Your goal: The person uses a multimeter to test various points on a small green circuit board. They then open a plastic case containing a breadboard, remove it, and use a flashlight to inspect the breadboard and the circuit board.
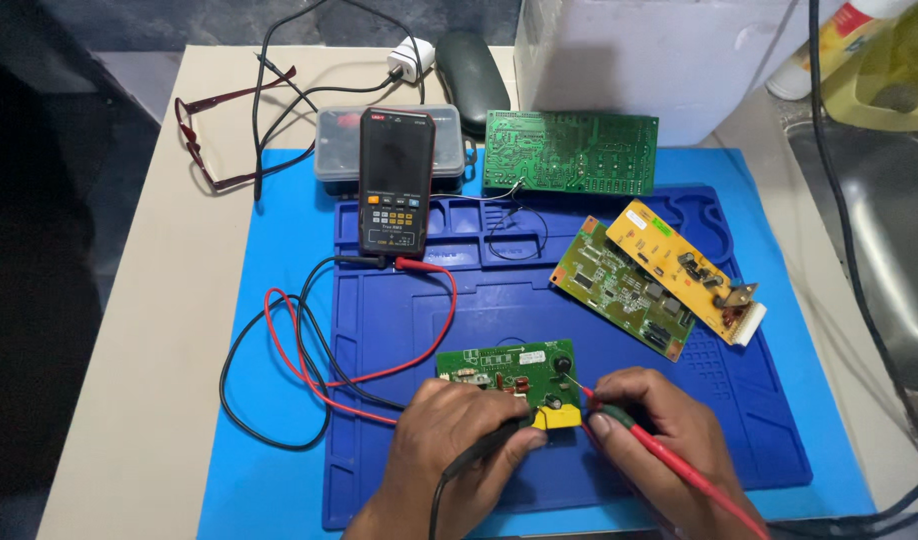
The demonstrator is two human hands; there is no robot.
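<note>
Hands first: two, both low in the view and close together over the near edge of a small green circuit board (509, 365). The left hand (449, 440) is closed around a black probe (494, 445), the right hand (659, 430) is pinched on a red probe (669, 460); the red probe's thin metal tip touches the board near a round black component, while the black probe's tip is hidden by the fingers. This board is a flat rectangle with its long axis running left to right, component side up, with a yellow patch at its near right corner.

Four circuit boards in all: the small one, a large green board (569, 152) propped at the back with its solder side showing, and a green board (624, 290) and a yellow board (684, 270) that overlap and lie slanted on the right. They rest on a dark blue moulded work mat (539, 290) with trays along its far edge, over a lighter blue sheet (279, 250) on the pale bench (159, 330).

One multimeter (396, 180), black with a red rim and a dark screen, leans on a clear plastic box (339, 150). Two leads, one red lead (379, 375), one black lead (269, 400), loop loosely leftward. One pair of red-framed glasses (214, 135) lies at far left.
</note>
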